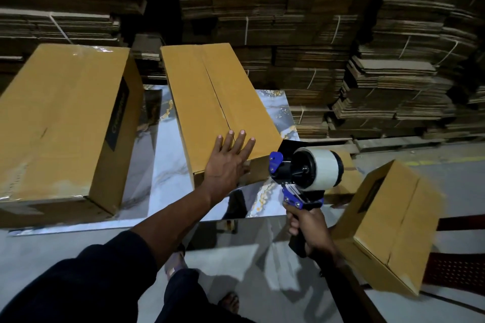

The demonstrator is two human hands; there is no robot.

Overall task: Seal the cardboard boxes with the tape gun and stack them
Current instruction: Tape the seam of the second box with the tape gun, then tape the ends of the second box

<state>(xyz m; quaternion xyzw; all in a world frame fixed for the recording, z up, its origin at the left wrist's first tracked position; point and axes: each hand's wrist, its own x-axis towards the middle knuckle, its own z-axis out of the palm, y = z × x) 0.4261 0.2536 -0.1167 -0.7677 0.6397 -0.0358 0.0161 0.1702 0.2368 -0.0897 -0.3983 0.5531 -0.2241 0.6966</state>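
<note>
1. Hands first: the left hand (pixel 227 162) lies flat with fingers straight and spread on the near end of the unsealed box (pixel 219 107), holding nothing; the right hand (pixel 308 228) is curled tight round the handle of the tape gun (pixel 305 173), which hangs just right of the left hand, beside the box's near corner and seemingly not yet on the cardboard.

2. That box's centre seam (pixel 215 92) runs away from the left fingertips and shows no tape. A slight gap shows along it. If the palm eases off, the flaps may spring up and the tape could bridge the gap or wrinkle.

3. From this side angle the tape gun meets the box at its corner, not the seam. Starting there would likely lay a crooked strip that misses the join.

4. Spread fingers sit close to the seam line; I judge the gun's cutting edge could catch them if it is drawn straight through.

5. Left of the left hand stands a taller box (pixel 63 123) with glossy tape on top, apparently sealed. Well apart, right of the right hand, another box (pixel 388 228) sits tilted and blurred; I cannot tell what carries it.

6. Both nearer boxes rest on a glossy marbled counter (pixel 168 173). A push along the seam could slide the box across that slick surface.

7. Beyond the hands, bundles of flattened cardboard (pixel 315 34) fill the background.
</note>
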